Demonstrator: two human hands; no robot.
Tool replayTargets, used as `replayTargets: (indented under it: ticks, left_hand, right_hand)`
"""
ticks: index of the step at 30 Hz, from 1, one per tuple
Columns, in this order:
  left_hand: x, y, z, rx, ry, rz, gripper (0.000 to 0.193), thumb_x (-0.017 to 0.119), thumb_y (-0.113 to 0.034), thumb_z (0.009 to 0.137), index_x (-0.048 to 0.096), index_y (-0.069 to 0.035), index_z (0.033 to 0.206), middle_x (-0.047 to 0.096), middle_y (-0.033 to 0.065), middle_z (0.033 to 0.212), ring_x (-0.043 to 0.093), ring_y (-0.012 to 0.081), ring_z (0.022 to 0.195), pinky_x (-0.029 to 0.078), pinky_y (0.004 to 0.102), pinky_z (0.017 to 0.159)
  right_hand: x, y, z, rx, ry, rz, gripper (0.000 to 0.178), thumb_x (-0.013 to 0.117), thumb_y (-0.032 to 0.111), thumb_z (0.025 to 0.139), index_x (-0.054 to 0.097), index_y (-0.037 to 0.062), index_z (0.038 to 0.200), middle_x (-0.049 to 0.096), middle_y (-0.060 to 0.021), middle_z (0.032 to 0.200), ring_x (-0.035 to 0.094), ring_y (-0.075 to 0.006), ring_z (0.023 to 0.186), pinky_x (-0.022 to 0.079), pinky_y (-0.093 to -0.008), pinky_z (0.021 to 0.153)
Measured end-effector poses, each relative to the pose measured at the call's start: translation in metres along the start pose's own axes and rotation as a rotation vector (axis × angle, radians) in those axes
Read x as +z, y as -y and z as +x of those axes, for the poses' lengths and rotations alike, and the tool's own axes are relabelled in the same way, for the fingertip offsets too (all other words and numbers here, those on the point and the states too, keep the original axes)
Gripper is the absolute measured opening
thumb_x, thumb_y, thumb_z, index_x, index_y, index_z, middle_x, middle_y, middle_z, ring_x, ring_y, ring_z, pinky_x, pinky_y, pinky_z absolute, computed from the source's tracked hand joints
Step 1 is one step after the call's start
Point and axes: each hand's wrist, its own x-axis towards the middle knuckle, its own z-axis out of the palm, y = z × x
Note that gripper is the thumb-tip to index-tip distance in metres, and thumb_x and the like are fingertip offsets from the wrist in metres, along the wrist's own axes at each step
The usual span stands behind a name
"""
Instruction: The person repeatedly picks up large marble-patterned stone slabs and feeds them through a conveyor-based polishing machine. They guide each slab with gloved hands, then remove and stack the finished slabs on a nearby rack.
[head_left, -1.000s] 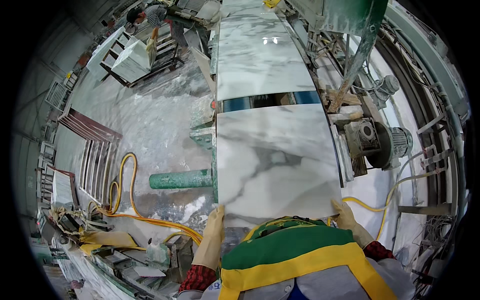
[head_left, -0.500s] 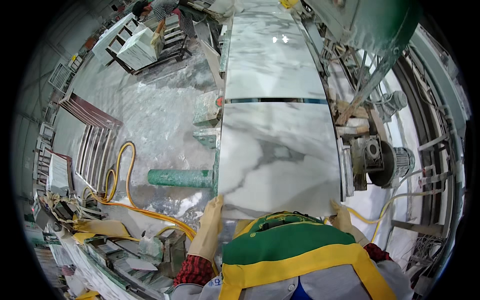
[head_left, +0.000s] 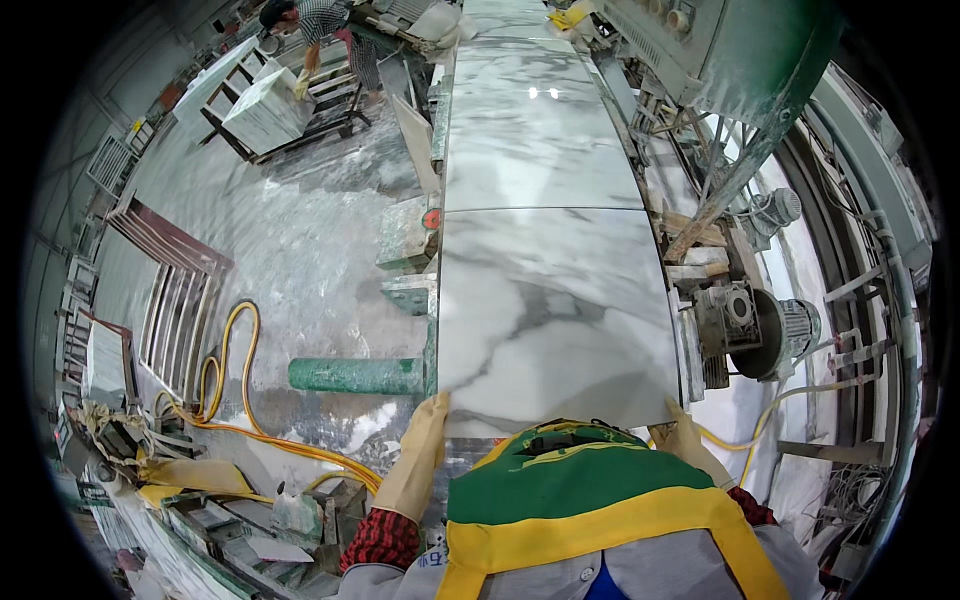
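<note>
A white marble slab (head_left: 555,310) with grey veins lies flat in front of me, its near edge against my green and yellow apron (head_left: 580,485). My left hand (head_left: 428,425), in a cream glove, is closed on its near left corner. At the near right corner my right hand (head_left: 682,432), gloved too, grips the slab's edge; its fingers are partly hidden. Beyond a thin seam lies a second marble slab (head_left: 540,140), shiny on top, in line with the first one.
Left of the slabs are a red button (head_left: 431,219), a green cylinder (head_left: 355,375) and a yellow hose (head_left: 250,425) on the floor. An electric motor (head_left: 798,330) stands at the right. A co-worker (head_left: 335,40) bends over a white block (head_left: 268,108) at far left.
The dark gap between the two slabs has closed to a thin seam. Both my hands keep their places at the near corners. My view has shifted slightly.
</note>
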Motion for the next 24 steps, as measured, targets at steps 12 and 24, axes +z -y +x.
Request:
replayTargets:
  ticks: [12, 24]
  left_hand:
    - [-0.036, -0.087, -0.034, 0.361, -0.034, 0.531, 0.049, 0.057, -0.047, 0.111, 0.08, -0.005, 0.101, 0.078, 0.0237, 0.095, 0.075, 0.0461, 0.092, 0.057, 0.0529, 0.084]
    - [0.056, -0.167, 0.002, 1.411, -0.092, 0.854, 0.059, 0.073, -0.034, 0.099, 0.06, -0.014, 0.153, 0.056, 0.0176, 0.16, 0.052, 0.0453, 0.146, 0.038, 0.0577, 0.125]
  right_hand:
    - [-0.012, -0.002, 0.007, -0.143, 0.018, -0.214, 0.048, 0.074, 0.031, 0.108, 0.057, 0.011, 0.148, 0.066, -0.0111, 0.135, 0.071, -0.0296, 0.115, 0.061, -0.0437, 0.103]
    - [0.091, 0.083, 0.006, -1.346, 0.255, -1.642, 0.055, 0.068, 0.03, 0.099, 0.068, 0.0014, 0.146, 0.074, -0.0263, 0.133, 0.071, -0.0431, 0.124, 0.056, -0.05, 0.112]
